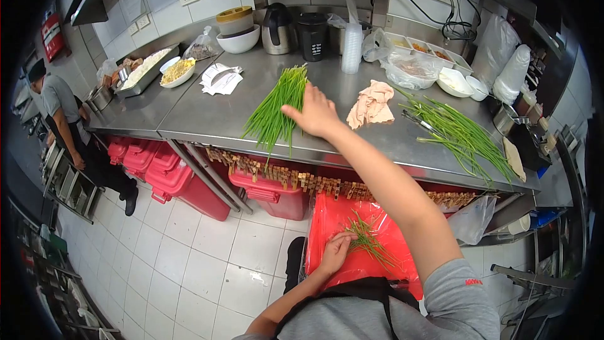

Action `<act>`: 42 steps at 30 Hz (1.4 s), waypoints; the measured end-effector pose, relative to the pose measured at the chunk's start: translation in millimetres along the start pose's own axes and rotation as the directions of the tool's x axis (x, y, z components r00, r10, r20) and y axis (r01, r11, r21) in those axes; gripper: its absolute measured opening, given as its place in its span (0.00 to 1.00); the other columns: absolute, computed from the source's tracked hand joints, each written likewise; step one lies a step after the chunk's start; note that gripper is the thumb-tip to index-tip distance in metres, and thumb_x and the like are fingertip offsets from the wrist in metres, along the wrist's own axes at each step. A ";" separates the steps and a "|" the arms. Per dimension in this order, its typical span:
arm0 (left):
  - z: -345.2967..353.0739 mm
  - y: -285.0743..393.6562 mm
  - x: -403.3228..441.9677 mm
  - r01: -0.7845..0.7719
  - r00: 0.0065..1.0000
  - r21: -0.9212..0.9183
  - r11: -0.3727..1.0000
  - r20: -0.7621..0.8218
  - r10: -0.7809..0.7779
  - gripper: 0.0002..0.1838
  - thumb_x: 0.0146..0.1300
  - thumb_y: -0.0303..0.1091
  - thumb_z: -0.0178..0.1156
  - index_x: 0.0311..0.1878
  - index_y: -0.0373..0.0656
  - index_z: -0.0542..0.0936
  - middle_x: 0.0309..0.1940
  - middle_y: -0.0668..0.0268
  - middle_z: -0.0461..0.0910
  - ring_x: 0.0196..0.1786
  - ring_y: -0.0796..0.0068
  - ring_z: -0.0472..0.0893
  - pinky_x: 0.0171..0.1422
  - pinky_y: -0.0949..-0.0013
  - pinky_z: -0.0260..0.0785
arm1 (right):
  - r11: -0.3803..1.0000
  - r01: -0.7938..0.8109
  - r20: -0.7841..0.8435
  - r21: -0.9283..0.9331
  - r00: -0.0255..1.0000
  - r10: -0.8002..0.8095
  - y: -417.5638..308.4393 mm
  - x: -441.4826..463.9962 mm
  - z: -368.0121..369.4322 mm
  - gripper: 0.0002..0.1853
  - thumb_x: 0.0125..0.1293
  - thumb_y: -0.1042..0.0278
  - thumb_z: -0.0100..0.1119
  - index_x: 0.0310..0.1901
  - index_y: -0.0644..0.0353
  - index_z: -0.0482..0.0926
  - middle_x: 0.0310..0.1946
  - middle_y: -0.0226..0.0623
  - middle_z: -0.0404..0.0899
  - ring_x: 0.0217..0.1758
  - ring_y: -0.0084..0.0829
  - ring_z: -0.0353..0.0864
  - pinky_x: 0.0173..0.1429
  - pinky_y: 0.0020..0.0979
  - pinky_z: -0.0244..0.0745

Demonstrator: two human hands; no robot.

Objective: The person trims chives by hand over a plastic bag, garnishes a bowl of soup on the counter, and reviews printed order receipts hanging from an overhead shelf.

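Observation:
A large bunch of long green stems lies on the steel counter. My right hand rests against its right side, fingers apart and thumb reaching over the stems. Lower down, my left hand is at the left part of a red plastic bag, its fingers closed on thin green stems that fan out over the bag. A looser pile of green stems lies at the counter's right, with what looks like metal tongs beside it. Between the two piles sits a crumpled pinkish cloth.
On the steel counter, white papers, a yellow-food bowl, a tray, a jug and stacked cups stand behind. Red bins and hanging clothespins are below. Another person stands far left.

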State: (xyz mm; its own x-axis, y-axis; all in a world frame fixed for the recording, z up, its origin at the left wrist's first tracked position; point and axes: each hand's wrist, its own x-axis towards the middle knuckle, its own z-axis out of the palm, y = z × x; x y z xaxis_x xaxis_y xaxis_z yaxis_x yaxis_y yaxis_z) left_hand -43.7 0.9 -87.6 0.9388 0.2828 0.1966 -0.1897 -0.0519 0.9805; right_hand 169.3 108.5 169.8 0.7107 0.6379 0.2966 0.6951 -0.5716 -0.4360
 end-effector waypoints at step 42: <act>16.2 27.9 22.6 0.096 0.986 -0.170 0.981 -0.119 -0.117 0.15 0.69 0.35 0.46 0.49 0.34 0.77 0.49 0.63 0.74 0.52 0.74 0.72 0.61 0.71 0.60 | 0.263 -0.539 0.448 0.800 0.829 0.335 178.7 -331.3 15.5 0.10 0.64 0.69 0.56 0.40 0.68 0.79 0.34 0.37 0.83 0.36 0.20 0.80 0.44 0.22 0.74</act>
State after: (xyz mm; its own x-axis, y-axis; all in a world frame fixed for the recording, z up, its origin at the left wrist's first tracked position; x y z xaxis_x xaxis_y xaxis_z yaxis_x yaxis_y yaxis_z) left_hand -23.1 -9.6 -55.7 0.9138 0.3985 0.0787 -0.1450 0.1391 0.9796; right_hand 56.4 -197.1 -19.6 0.7735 0.5681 -0.2811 -0.2872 -0.0811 -0.9544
